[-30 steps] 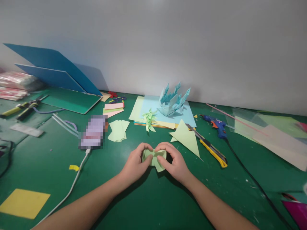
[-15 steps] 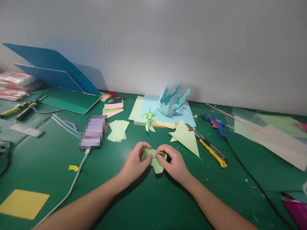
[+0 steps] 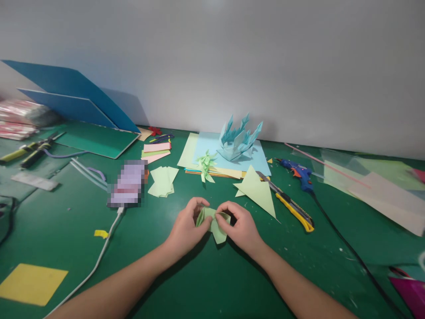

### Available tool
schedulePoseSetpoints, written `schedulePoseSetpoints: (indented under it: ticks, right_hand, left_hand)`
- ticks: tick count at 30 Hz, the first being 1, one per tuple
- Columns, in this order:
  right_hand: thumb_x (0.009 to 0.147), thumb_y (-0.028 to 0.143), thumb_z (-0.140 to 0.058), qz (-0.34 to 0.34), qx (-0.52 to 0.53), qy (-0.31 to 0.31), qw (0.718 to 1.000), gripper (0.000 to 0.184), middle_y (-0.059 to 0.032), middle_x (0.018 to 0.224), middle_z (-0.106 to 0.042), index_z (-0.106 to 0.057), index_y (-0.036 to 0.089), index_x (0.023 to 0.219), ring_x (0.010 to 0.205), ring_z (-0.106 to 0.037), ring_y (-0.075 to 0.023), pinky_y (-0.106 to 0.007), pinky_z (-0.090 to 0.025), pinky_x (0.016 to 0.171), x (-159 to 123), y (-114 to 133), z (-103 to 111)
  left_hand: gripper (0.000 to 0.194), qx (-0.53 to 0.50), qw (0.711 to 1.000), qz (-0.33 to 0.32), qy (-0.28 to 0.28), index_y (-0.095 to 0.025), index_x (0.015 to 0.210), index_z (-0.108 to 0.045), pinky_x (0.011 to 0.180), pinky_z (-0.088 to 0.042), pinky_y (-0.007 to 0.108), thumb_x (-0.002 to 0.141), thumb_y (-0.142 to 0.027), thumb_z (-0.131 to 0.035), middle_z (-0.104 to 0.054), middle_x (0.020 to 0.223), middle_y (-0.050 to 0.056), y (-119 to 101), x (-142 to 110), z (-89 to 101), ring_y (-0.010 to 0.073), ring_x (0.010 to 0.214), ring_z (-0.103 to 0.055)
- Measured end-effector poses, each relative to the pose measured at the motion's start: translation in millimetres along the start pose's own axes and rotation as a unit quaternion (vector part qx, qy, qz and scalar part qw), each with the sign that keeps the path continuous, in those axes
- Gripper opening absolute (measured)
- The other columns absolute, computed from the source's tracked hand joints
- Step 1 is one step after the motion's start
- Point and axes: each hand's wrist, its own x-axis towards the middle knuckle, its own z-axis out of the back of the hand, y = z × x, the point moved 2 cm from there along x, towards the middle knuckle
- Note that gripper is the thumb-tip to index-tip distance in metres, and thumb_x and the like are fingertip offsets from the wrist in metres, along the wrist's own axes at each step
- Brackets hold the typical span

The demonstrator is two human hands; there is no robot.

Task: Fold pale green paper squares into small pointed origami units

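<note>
A pale green piece of folded paper point(image 3: 219, 231) is held between both hands, a little above the green table. My left hand point(image 3: 190, 225) pinches its left side between thumb and fingers. On the other side, my right hand point(image 3: 239, 227) grips the paper near its centre and right edge. Part of the folds is hidden behind the fingertips. Beyond the hands lie a pale green paper triangle point(image 3: 258, 191) on the right and a small pile of pale green paper pieces point(image 3: 162, 180) on the left. A leafy green paper piece point(image 3: 206, 165) rests at the front of a paper stack.
A blue folded-paper piece point(image 3: 237, 141) stands on the light blue sheet point(image 3: 204, 148). To the right are a yellow utility knife point(image 3: 295, 212) and a blue glue gun point(image 3: 300, 173) with a black cord. A phone point(image 3: 129, 184) with a white cable, pliers point(image 3: 36, 148) and yellow paper point(image 3: 33, 283) lie left.
The lower flap of the green paper has tipped slightly downward. Both hands keep nearly the same place and hold.
</note>
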Motion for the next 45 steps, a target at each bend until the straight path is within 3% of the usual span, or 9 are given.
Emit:
schedulePoseSetpoints:
  ticks: [9, 24, 45]
  right_hand:
    - [0.075, 0.013, -0.050, 0.058, 0.020, 0.017, 0.998, 0.010, -0.0019, 0.072, -0.060, -0.056, 0.020, 0.072, 0.068, -0.056, -0.0150, -0.024, -0.044, 0.064, -1.1, 4.2, 0.4]
    - [0.075, 0.018, -0.051, 0.010, -0.006, 0.007, 1.000, 0.007, -0.0008, 0.067, -0.057, -0.052, 0.021, 0.069, 0.061, -0.053, -0.0147, -0.024, -0.043, 0.058, -0.4, 3.1, -0.7]
    - [0.073, 0.020, -0.053, -0.018, 0.028, 0.018, 0.999, 0.005, 0.0005, 0.063, -0.055, -0.054, 0.019, 0.068, 0.057, -0.050, -0.0133, -0.023, -0.040, 0.053, -0.6, 3.1, -0.8]
  left_hand:
    - [0.018, -0.030, 0.999, -0.018, -0.011, -0.021, 0.090, -0.049, 0.056, -0.036, 0.021, 0.073, -0.021, -0.054, -0.045, 0.066, -0.006, 1.6, 2.7, 0.6, 0.0098, 0.059, -0.044]
    - [0.017, 0.020, 1.000, -0.015, -0.001, -0.022, 0.092, -0.049, 0.059, -0.038, 0.023, 0.075, -0.022, -0.053, -0.050, 0.068, -0.006, 0.9, 0.5, 0.0, 0.0116, 0.063, -0.050]
    - [0.021, -0.010, 1.000, -0.015, 0.000, -0.021, 0.092, -0.047, 0.058, -0.039, 0.023, 0.073, -0.021, -0.056, -0.049, 0.067, -0.006, 1.3, 0.7, -1.5, 0.0107, 0.061, -0.050]
